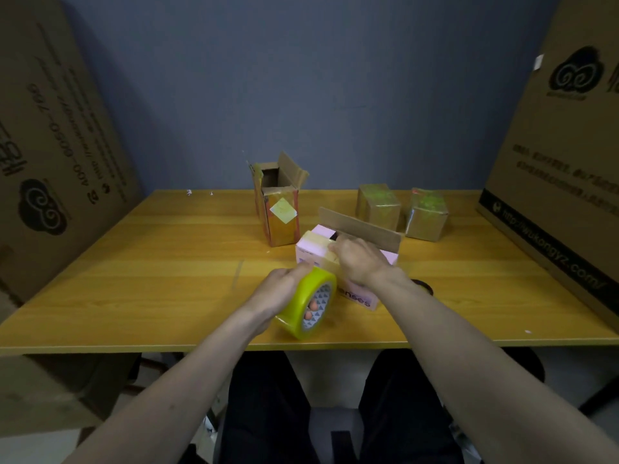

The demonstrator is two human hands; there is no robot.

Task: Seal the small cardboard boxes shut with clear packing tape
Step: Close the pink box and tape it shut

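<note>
Gripped by the left hand, fingers threaded through its core, a yellow-tinted roll of tape tilts over the front edge of the counter. Just beside it, the right hand presses flat, fingers extended, on the top flaps of a pink box, one flap still upright behind. Behind these, an open tall box stands near the counter's middle. Toward the back right corner, two taped boxes sit side by side. Large cartons lean at either end.
</note>
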